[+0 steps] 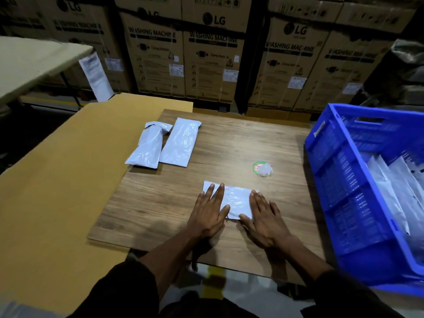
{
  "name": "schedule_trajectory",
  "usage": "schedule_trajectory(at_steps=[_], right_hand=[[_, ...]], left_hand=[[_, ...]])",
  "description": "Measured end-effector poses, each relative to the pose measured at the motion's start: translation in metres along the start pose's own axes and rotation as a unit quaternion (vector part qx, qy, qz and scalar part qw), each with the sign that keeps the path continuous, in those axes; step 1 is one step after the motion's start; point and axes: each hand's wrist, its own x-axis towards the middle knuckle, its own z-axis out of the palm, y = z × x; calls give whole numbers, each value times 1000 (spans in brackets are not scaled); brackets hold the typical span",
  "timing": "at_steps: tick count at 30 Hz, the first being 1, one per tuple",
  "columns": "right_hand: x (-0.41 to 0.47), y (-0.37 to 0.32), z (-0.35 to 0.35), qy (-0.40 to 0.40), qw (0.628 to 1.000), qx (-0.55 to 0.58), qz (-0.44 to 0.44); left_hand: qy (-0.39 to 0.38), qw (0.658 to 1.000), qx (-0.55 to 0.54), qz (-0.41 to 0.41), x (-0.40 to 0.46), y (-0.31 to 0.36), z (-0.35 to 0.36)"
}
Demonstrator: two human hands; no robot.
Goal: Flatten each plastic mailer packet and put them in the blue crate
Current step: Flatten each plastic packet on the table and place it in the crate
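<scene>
On the wood-grain tabletop [174,198], the left hand [207,211] and right hand [263,218] press a white rectangular plastic mailer packet [236,200] flat with straight, spread fingers.

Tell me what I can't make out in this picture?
Head view only:
- Mailer packet: both ends hidden under the left hand and right hand.
- Blue crate: cut off by the right edge, so the count inside is unknowable.
- Round sticker: print too small, partly covered by crumpled plastic.
</scene>
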Motion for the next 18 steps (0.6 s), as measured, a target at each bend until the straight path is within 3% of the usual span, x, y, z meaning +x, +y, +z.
schedule_trajectory(at_steps=[2, 6, 10, 18], right_hand=[[6, -1, -5, -15, 1000, 12, 6], [13, -16, -14, 96, 995, -18, -24], [27, -35, -9, 74, 993, 0, -95], [30, -24, 7, 50, 995, -4, -82]], left_hand=[[17, 1000, 5, 4, 6, -3, -7], [135, 990, -31, 20, 13, -11, -5], [82, 995, 6, 59, 26, -8, 5], [49, 993, 97, 56, 3, -15, 12]])
